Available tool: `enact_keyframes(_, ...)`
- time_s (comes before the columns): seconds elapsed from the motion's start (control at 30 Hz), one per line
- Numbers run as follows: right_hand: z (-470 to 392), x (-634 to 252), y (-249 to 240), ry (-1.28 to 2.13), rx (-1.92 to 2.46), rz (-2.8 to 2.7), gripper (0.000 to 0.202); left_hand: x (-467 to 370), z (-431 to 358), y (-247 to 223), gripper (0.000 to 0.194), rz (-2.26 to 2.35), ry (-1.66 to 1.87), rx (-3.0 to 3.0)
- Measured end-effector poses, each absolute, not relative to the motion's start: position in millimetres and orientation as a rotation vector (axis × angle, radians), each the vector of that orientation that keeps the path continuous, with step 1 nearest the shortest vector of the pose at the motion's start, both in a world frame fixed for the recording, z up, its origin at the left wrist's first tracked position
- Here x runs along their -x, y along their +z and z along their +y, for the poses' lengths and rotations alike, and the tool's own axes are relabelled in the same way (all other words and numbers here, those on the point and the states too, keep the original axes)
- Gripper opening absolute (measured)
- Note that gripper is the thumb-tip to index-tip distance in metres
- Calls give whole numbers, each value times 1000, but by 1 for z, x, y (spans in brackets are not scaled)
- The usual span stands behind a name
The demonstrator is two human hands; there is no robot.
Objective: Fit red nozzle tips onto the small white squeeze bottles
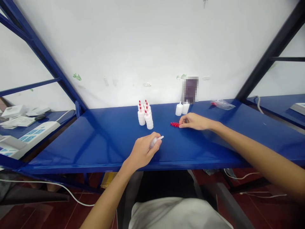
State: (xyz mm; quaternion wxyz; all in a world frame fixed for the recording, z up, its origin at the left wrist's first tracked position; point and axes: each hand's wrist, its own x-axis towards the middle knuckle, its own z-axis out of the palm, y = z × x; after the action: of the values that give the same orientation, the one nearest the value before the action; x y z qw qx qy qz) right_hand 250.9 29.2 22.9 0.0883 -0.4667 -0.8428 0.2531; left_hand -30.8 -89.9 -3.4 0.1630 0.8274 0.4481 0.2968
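Observation:
My left hand (145, 150) is wrapped round a white squeeze bottle (153, 142), tilted so its uncapped nozzle points right. At the small cluster of red caps (174, 124) on the table, my right hand (194, 121) has thumb and fingertips pinched at the right end; whether a cap is between them I cannot make out. Behind my left hand stand several white bottles with red tips (145, 117), upright in a tight group. Beyond my right hand are two white bottles without red tips (179, 109), standing side by side.
The blue table (107, 143) runs up to a white wall. A clear plastic bag (224, 104) with something red in it lies at the back right. On the left, a power strip (35, 138) and white boxes (14, 112) rest on a neighbouring surface. Blue frame posts rise on the left.

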Motion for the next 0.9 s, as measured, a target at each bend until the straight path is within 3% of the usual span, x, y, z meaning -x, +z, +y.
enact_keyframes(0.33,4,-234,26,733,1234,-2428,48,31,-88,-4,28,1284,832,-2368)
enact_keyframes(0.57,-55,-193,18,692,809,-2566,33,31,-87,-8,27,1258,745,-2466)
enact_keyframes(0.73,-54,-197,14,672,775,-2480,38,32,-86,-10,47,1283,692,-2565)
enact_keyframes(0.9,-56,-200,15,737,828,-2521,25,34,-84,-14,54,1252,664,-2629)
